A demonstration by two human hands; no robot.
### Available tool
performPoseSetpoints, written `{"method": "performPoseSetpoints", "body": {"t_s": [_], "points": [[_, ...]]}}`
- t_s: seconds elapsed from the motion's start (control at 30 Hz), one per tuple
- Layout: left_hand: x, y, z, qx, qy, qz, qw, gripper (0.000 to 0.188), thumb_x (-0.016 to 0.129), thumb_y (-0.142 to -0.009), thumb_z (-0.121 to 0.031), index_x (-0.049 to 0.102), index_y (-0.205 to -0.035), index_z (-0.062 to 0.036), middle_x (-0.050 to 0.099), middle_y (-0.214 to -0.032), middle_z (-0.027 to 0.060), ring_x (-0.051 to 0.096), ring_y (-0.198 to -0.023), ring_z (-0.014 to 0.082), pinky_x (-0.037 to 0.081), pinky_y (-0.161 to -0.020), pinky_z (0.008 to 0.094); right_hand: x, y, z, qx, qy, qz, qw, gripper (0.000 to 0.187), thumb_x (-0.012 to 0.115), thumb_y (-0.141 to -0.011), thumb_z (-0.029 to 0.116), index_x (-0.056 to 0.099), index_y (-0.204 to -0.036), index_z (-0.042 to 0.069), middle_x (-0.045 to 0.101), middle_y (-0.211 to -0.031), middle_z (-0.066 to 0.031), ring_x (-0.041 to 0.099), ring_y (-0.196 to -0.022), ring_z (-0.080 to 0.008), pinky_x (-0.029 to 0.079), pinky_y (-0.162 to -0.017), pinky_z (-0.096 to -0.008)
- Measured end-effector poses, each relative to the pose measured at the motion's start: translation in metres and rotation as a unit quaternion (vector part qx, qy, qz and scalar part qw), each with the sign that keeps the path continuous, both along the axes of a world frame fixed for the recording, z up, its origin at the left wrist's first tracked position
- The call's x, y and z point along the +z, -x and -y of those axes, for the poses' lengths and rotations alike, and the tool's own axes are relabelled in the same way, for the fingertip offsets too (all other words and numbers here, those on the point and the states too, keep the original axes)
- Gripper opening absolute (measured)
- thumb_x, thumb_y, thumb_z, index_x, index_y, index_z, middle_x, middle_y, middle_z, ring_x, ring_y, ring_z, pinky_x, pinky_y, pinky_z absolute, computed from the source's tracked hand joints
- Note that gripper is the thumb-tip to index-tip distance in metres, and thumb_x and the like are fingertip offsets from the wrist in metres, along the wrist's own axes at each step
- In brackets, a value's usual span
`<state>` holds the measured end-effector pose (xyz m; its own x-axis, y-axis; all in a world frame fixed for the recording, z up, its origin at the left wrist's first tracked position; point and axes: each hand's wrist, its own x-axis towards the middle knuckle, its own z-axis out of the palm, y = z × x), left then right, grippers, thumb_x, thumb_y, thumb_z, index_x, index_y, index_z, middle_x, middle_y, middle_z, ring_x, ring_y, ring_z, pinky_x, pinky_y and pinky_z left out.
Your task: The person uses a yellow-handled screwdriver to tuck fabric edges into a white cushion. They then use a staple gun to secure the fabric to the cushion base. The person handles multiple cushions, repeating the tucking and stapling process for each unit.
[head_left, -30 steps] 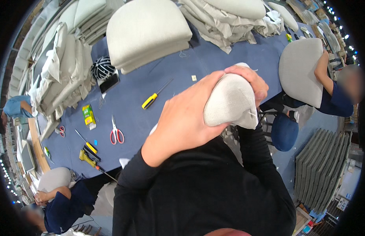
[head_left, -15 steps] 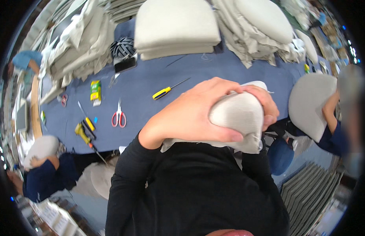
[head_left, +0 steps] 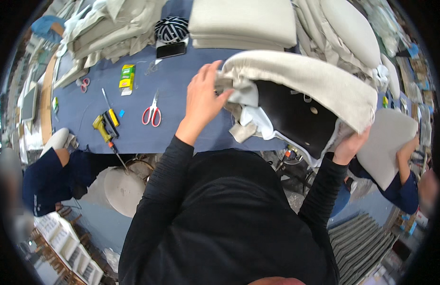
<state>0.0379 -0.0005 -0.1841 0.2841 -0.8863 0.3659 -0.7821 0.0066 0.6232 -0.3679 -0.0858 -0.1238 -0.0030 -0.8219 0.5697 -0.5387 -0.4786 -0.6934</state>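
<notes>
A beige fabric-covered chair cushion (head_left: 300,66) is tilted up at the table's front edge, its underside facing me. Within its cover shows a black backing board (head_left: 296,114) with small holes, edged by loose white lining (head_left: 258,121). At the left end, my left hand (head_left: 205,97) has thumb and fingers closed on the gathered fabric. My right hand (head_left: 350,145) grips the lower right corner, some of its fingers hidden behind the cover. Left of the cushion lie red-handled scissors (head_left: 152,114).
On the blue-covered table are a yellow power driver (head_left: 102,128), a yellow-handled tool (head_left: 112,114), a yellow-green box (head_left: 127,78) and a phone (head_left: 171,50). Stacked cushions (head_left: 241,23) and fabric covers (head_left: 111,33) stand behind. A co-worker at right holds a cushion (head_left: 388,142).
The cushion has turned from end-on to spread wide, its black underside now showing. My hands have moved apart to its two ends. The yellow screwdriver is now hidden, and the view has shifted.
</notes>
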Motion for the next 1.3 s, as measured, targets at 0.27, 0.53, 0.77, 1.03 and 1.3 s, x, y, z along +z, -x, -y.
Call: {"method": "performPoseSetpoints", "body": {"t_s": [0.27, 0.53, 0.77, 1.03, 1.3], "points": [[-0.128, 0.042, -0.032, -0.105, -0.246, -0.131, 0.955, 0.023, 0.078, -0.095, -0.023, 0.08, -0.108, -0.0034, 0.081, -0.091, 0.0175, 0.081, -0.086, 0.0324, 0.062, -0.079, 0.0451, 0.058, -0.045, -0.033, -0.047, -0.082, -0.074, 0.993, 0.063, 0.076, -0.106, 0.034, 0.051, -0.15, -0.003, 0.069, -0.138, -0.0226, 0.065, -0.129, -0.0285, 0.046, -0.113, -0.0395], [-0.167, 0.119, -0.004, -0.235, -0.324, 0.089, 0.912, 0.038, 0.077, -0.096, -0.037, 0.075, -0.116, -0.005, 0.079, -0.101, 0.0235, 0.079, -0.097, 0.0406, 0.062, -0.087, 0.0509, 0.06, -0.066, -0.044, -0.091, -0.046, -0.103, 0.989, 0.064, 0.081, -0.102, 0.035, 0.053, -0.145, -0.003, 0.074, -0.125, -0.0261, 0.074, -0.116, -0.0357, 0.055, -0.101, -0.0424], [-0.195, 0.113, -0.002, -0.334, -0.218, 0.011, 0.917, 0.015, 0.068, -0.093, -0.011, 0.075, -0.105, -0.005, 0.077, -0.092, 0.022, 0.075, -0.083, 0.0398, 0.059, -0.078, 0.0506, 0.056, -0.086, -0.048, -0.087, -0.01, -0.071, 0.994, 0.064, 0.085, -0.096, 0.029, 0.056, -0.145, 0.0, 0.073, -0.125, -0.0243, 0.073, -0.114, -0.0423, 0.056, -0.098, -0.0455], [0.059, 0.086, -0.019, -0.454, -0.232, -0.462, 0.725, 0.012, 0.076, -0.103, -0.014, 0.079, -0.103, -0.0023, 0.074, -0.087, 0.0021, 0.066, -0.078, 0.0126, 0.053, -0.071, 0.0313, 0.064, -0.071, -0.062, -0.084, -0.019, -0.107, 0.991, 0.076, 0.086, -0.092, 0.025, 0.049, -0.153, -0.002, 0.067, -0.138, -0.0265, 0.069, -0.126, -0.0441, 0.053, -0.106, -0.0458], [0.132, 0.07, -0.018, -0.448, -0.081, -0.326, 0.829, 0.011, 0.082, -0.093, -0.005, 0.081, -0.102, 0.0, 0.08, -0.095, 0.0086, 0.074, -0.089, 0.0189, 0.058, -0.084, 0.0345, 0.132, -0.063, -0.064, 0.112, 0.144, -0.226, 0.957, 0.054, 0.087, -0.069, 0.007, 0.071, -0.121, 0.006, 0.072, -0.131, -0.0156, 0.066, -0.121, -0.0388, 0.053, -0.103, -0.0462]]}}
